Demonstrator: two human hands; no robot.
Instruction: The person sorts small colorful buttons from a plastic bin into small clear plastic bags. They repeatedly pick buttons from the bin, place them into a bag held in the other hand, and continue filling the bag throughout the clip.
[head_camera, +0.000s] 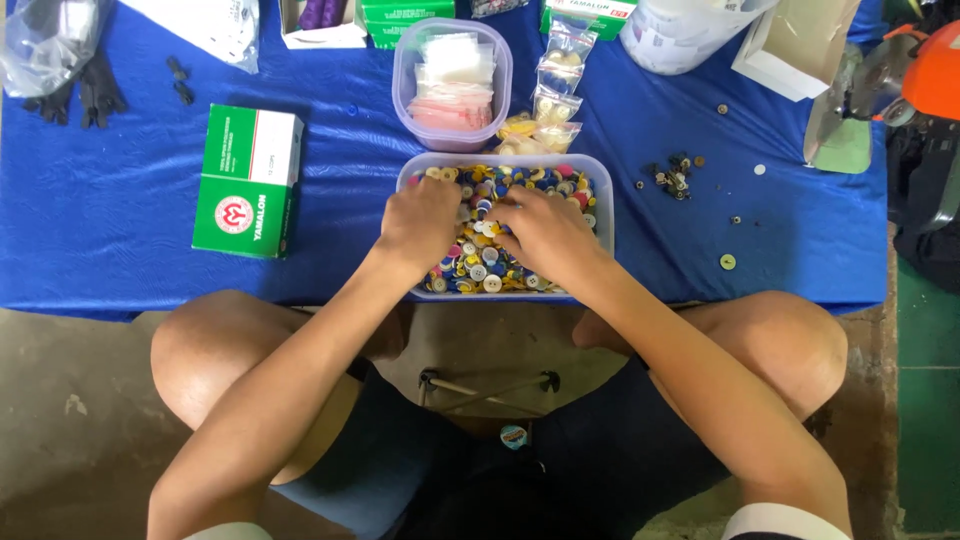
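Note:
A clear plastic tub (604, 205) full of small coloured buttons (480, 270) sits at the near edge of a blue-covered table (110, 210). Both my hands are down in it. My left hand (418, 222) rests knuckles-up on the left half of the pile, fingers curled into the buttons. My right hand (545, 230) lies on the right half, fingers bent toward the middle. Whether either hand pinches a button is hidden by the fingers.
Behind the tub stand a lilac container (452, 85) of small plastic bags and several filled bags (552, 95). A green and white box (246, 180) lies to the left, black gloves (75, 95) at far left, loose small parts (672, 178) to the right.

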